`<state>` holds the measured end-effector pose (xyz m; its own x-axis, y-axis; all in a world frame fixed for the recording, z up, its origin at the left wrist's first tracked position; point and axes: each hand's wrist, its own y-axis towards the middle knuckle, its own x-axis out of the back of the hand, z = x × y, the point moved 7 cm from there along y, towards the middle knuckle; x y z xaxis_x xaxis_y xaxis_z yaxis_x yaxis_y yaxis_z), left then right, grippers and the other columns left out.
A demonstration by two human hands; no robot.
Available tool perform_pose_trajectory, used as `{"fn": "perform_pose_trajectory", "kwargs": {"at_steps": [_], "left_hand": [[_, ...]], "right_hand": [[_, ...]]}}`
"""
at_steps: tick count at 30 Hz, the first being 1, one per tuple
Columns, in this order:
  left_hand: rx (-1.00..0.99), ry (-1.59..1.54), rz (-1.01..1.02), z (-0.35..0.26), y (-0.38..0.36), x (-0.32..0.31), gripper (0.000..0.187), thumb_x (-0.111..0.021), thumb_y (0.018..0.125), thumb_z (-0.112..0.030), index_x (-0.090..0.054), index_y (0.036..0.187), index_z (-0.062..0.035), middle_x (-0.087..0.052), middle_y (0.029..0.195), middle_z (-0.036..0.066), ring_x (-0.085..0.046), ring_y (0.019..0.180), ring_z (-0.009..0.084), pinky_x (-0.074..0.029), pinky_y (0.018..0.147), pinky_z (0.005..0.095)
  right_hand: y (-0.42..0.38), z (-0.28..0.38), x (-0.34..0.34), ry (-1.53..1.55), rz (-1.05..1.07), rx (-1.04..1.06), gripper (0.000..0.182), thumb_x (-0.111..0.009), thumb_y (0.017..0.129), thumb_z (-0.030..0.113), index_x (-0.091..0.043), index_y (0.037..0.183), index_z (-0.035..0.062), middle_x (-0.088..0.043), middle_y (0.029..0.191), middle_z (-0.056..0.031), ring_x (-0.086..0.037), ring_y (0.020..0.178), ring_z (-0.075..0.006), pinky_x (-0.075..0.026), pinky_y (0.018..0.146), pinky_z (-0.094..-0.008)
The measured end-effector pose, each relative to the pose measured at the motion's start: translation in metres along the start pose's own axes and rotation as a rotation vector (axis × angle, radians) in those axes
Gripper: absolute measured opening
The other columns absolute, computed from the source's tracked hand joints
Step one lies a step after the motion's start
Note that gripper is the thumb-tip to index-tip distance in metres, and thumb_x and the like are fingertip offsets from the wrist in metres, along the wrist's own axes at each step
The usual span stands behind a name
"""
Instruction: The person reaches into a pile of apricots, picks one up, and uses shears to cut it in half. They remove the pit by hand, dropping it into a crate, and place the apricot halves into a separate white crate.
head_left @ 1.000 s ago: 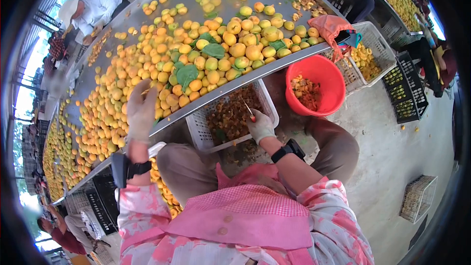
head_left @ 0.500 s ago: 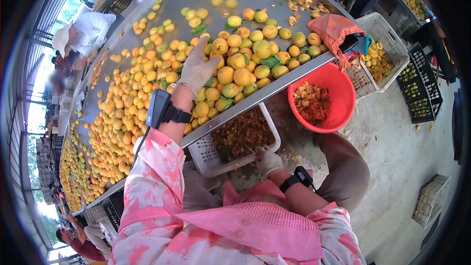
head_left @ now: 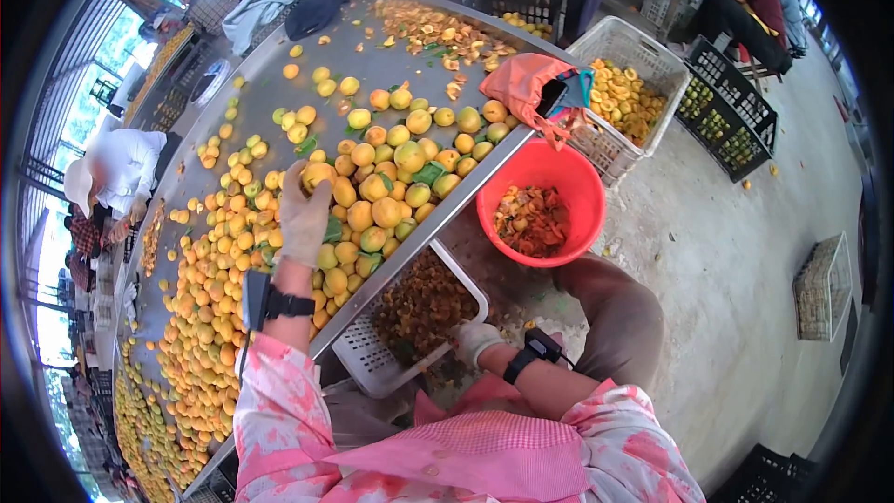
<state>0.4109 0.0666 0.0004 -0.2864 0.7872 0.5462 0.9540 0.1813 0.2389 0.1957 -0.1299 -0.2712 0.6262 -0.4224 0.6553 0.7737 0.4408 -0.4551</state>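
My left hand (head_left: 304,222), in a pale glove, reaches over the apricots (head_left: 209,289) heaped on the metal table (head_left: 331,47). Its thumb and fingers curve around one yellow-orange apricot (head_left: 318,176) at the top of the pile. My right hand (head_left: 478,342), also gloved, is low beside the corner of a white plastic basket (head_left: 372,363) below the table edge. The right fingers are curled closed; whatever they hold is too small to make out. Brown scraps (head_left: 424,303) lie inside that basket.
A red bucket (head_left: 582,200) with orange fruit pieces stands to the right of the basket. An orange bag (head_left: 523,86) lies on the table corner. Beyond are a white crate (head_left: 663,65) of halved fruit and a black crate (head_left: 750,130). Other people sit around nearby tables.
The view has swung to the right, so everything sits further left. My left hand's fingers, spread over the pile before, now curve around an apricot. My right hand stays by the basket.
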Motion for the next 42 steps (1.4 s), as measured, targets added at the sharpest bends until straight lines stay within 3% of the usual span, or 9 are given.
{"fn": "perform_pose_trajectory", "kwargs": {"at_steps": [4,8,13,18,22,32,35,37,42], "left_hand": [[0.070,-0.080,0.124,-0.060,-0.063,0.028,0.045,-0.063,0.089,-0.013,-0.053,0.131,0.0007,-0.061,0.110,0.008,-0.058,0.098,0.0135,-0.047,0.085,0.0264],[0.018,-0.273,0.214,-0.080,-0.136,0.036,0.043,-0.062,0.090,-0.010,-0.053,0.130,0.0017,-0.063,0.107,0.006,-0.058,0.093,0.0115,-0.047,0.085,0.0236],[0.117,-0.372,0.326,-0.089,-0.216,0.038,0.042,-0.063,0.091,-0.011,-0.053,0.129,0.0013,-0.063,0.109,0.007,-0.059,0.097,0.0120,-0.048,0.087,0.0258],[0.089,-0.678,0.425,-0.091,-0.270,0.030,0.038,-0.064,0.090,-0.010,-0.057,0.126,-0.0014,-0.063,0.107,0.008,-0.060,0.097,0.0137,-0.049,0.086,0.0274],[-0.133,-0.413,0.289,-0.086,-0.281,0.048,0.043,-0.072,0.082,-0.009,-0.061,0.123,-0.0059,-0.065,0.109,0.011,-0.062,0.098,0.0239,-0.049,0.089,0.0335],[-0.051,-0.539,0.066,-0.064,-0.299,0.068,0.025,-0.071,0.081,-0.004,-0.065,0.105,-0.0009,-0.063,0.103,0.009,-0.059,0.106,0.0205,-0.047,0.090,0.0300],[-0.032,-0.631,0.086,-0.062,-0.301,0.068,0.013,-0.067,0.087,-0.004,-0.063,0.099,0.0008,-0.062,0.101,0.007,-0.059,0.099,0.0163,-0.047,0.087,0.0271],[0.205,-0.851,0.137,-0.052,-0.305,0.057,0.009,-0.063,0.092,-0.007,-0.063,0.096,0.0009,-0.061,0.095,0.005,-0.058,0.089,0.0128,-0.047,0.081,0.0257],[0.238,-0.678,0.348,-0.038,-0.319,0.026,0.020,-0.063,0.095,-0.019,-0.064,0.094,0.0013,-0.061,0.083,0.003,-0.058,0.082,0.0127,-0.047,0.071,0.0281]], "right_hand": [[-0.026,0.014,0.046,0.141,-0.005,-0.051,0.028,-0.060,0.085,0.024,-0.068,0.101,0.0022,-0.071,0.094,-0.0177,-0.070,0.091,-0.0315,-0.055,0.081,-0.0403],[-0.066,0.023,0.084,0.825,-0.080,-0.284,0.027,-0.066,0.085,0.027,-0.068,0.092,0.0015,-0.069,0.079,-0.0096,-0.067,0.066,-0.0168,-0.055,0.061,-0.0328],[-0.107,0.090,0.126,1.720,0.078,0.161,0.053,-0.057,0.095,0.035,-0.045,0.138,0.0060,-0.069,0.103,-0.0119,-0.067,0.063,-0.0155,-0.045,0.043,-0.0223],[-0.141,0.133,0.128,1.591,0.121,0.218,0.052,-0.057,0.095,0.033,-0.046,0.135,0.0028,-0.068,0.095,-0.0098,-0.063,0.059,-0.0130,-0.045,0.044,-0.0204],[-0.147,0.146,0.116,1.499,0.211,0.228,0.052,-0.057,0.094,0.031,-0.045,0.136,0.0013,-0.065,0.099,-0.0099,-0.059,0.057,-0.0115,-0.045,0.045,-0.0201],[-0.155,0.170,0.116,1.577,0.198,0.184,0.052,-0.055,0.097,0.029,-0.042,0.139,0.0014,-0.066,0.104,-0.0142,-0.065,0.063,-0.0148,-0.046,0.045,-0.0204],[-0.156,0.169,0.116,1.479,0.208,0.234,0.053,-0.054,0.097,0.031,-0.042,0.139,0.0012,-0.066,0.106,-0.0164,-0.069,0.071,-0.0178,-0.047,0.045,-0.0211],[-0.156,0.166,0.117,1.592,0.176,0.178,0.051,-0.052,0.098,0.032,-0.042,0.139,0.0027,-0.068,0.101,-0.0178,-0.069,0.068,-0.0185,-0.045,0.043,-0.0219],[-0.151,0.143,0.137,1.604,0.081,0.186,0.050,-0.052,0.098,0.032,-0.043,0.140,0.0057,-0.070,0.090,-0.0188,-0.061,0.054,-0.0156,-0.041,0.041,-0.0216]]}}
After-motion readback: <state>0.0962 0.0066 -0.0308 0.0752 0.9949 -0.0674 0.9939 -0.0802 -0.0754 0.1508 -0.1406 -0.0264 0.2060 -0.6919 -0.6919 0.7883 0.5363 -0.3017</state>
